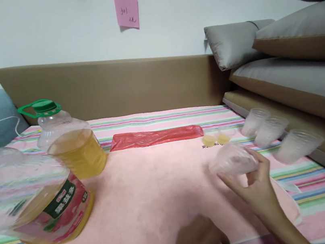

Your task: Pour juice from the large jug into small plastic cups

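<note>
My right hand (260, 185) grips a wrinkled, see-through plastic bundle (231, 160), thumb below it and fingers behind; blur hides its exact kind. Low in the middle is my left hand (200, 240), dark and smeared by motion, its fingers hard to make out. Just beyond the bundle are two small clear cups with yellow liquid, a left one (208, 140) and a right one (223, 139). To the right of my right hand stand three translucent plastic cups: a far one (254, 122), a middle one (270, 132) and a near one (298, 145).
Two large green-capped juice bottles, one farther off (77, 155) and one nearer (59, 210), stand at left. A flat red plastic bag (155, 137) lies at the back of the pink mat (137, 199). Stacked cushions (299, 77) border the right, a brown backboard (120, 87) the rear.
</note>
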A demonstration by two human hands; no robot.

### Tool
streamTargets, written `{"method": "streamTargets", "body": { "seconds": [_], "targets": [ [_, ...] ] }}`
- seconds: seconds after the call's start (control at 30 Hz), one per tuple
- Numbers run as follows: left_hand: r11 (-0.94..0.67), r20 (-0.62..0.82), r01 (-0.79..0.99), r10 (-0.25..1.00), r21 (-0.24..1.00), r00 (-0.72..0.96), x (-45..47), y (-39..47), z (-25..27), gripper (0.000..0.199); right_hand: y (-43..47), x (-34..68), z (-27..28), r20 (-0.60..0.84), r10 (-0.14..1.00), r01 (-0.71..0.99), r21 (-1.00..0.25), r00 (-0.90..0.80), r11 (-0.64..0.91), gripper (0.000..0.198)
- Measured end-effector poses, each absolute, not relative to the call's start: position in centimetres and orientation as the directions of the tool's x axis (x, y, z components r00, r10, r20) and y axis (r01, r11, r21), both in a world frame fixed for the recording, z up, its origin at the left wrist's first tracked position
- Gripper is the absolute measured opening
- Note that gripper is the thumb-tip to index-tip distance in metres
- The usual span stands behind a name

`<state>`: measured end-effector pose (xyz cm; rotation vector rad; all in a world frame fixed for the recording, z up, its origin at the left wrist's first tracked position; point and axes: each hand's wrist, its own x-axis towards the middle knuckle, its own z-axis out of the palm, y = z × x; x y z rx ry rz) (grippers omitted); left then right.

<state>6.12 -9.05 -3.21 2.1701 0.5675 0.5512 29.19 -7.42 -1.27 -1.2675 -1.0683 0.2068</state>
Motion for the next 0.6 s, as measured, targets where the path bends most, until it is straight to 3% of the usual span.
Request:
{"method": "streamTargets", "body": {
  "seconds": [0.1, 0.2, 0.37, 0.6],
  "targets": [
    [-0.489, 0.313, 0.285, 0.813, 0.824, 0.491, 4.9, -6.4, -1.6, 0.024, -6.8, 27.0, -1.9, 0.468, 0.731, 0.374, -0.875, 0.496, 0.306, 0.099],
    [-0.341, 0.272, 0.268, 0.926, 0.901, 0.263, 4.0, -4.8, -1.2, 0.026, -6.5, 25.4, -2.7, 0.409, 0.798, 0.352, -0.898, 0.442, 0.265, 0.093],
    [-0.152, 0.11, 0.142, 0.957, 0.978, 0.27, 4.4, -4.1, -1.9, 0.067, -7.0, 23.7, -3.5, 0.296, 0.895, 0.343, -0.922, 0.334, 0.177, 0.098],
    [-0.116, 0.095, 0.058, 0.954, 0.991, 0.285, 5.2, -3.5, -3.3, 0.079, -7.3, 23.5, -3.3, 0.207, 0.945, 0.378, -0.92, 0.252, 0.101, 0.096]
  ]
}}
